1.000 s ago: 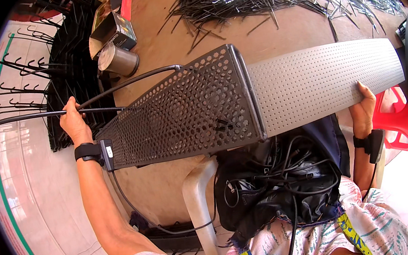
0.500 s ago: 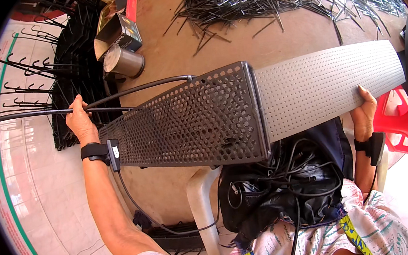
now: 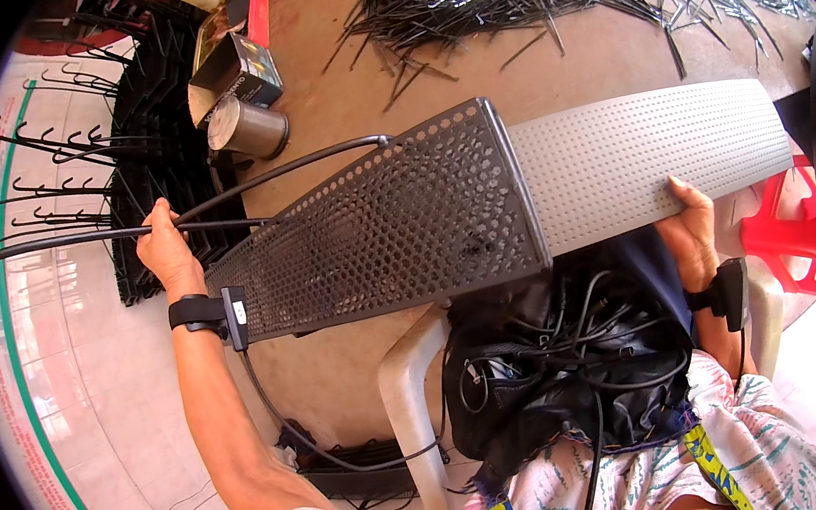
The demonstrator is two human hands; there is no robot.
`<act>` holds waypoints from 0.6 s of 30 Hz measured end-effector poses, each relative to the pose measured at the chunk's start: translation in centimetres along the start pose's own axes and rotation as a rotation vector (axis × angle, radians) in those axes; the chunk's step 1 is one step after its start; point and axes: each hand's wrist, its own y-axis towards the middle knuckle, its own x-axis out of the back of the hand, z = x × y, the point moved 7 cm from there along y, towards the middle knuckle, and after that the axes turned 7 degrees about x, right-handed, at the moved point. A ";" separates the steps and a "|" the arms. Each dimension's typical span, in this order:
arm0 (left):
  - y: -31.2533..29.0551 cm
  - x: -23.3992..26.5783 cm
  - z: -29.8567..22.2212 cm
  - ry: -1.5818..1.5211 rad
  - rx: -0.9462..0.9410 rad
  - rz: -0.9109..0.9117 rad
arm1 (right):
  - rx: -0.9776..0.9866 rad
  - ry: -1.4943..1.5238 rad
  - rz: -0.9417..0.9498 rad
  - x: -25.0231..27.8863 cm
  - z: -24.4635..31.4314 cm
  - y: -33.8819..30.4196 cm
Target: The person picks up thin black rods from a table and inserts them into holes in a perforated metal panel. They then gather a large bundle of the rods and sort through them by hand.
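A long black metal frame (image 3: 384, 217) with a honeycomb of holes lies slanted in front of me. Two curved black rods run leftward from it. My left hand (image 3: 167, 250) is closed around the rods near their crossing, the lower rod (image 3: 55, 245) reaching far to the left. From the frame's right end sticks out a light grey perforated sheet (image 3: 657, 141), its left part hidden in or behind the frame. My right hand (image 3: 692, 228) grips the sheet's lower edge, thumb on the upper face and fingers mostly hidden beneath.
On the brown table, a pile of thin black strips (image 3: 470, 6) lies at the back. A metal can (image 3: 248, 127) and a small box (image 3: 241, 67) stand back left, beside stacked black hooked racks (image 3: 150, 153). Black cables (image 3: 588, 335) cover my lap. A red stool (image 3: 783, 232) is at right.
My right hand and the grey sheet have moved left, so less sheet sticks out of the frame. The frame's right end has tilted, its top edge higher. My left hand keeps its hold.
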 end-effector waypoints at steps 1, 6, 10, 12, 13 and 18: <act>0.2 -0.3 0.3 0.030 -0.026 0.019 | -0.064 0.026 0.008 -0.8 -1.2 -0.6; -1.0 -2.4 -1.7 0.067 -0.101 0.060 | -0.248 -0.030 0.155 -4.1 -4.4 -2.7; -1.7 -3.1 -2.8 0.126 -0.167 0.142 | -0.306 -0.111 0.136 -4.2 -5.7 -3.2; -1.5 -2.4 -2.4 0.125 -0.161 0.162 | -0.304 -0.100 0.182 -4.5 -6.3 -3.0; -1.4 -2.1 -2.4 0.128 -0.161 0.169 | -0.340 -0.104 0.181 -4.9 -6.9 -3.2; -2.3 -2.5 -2.9 0.079 -0.100 0.268 | -0.435 -0.109 0.221 -5.0 -8.7 -3.5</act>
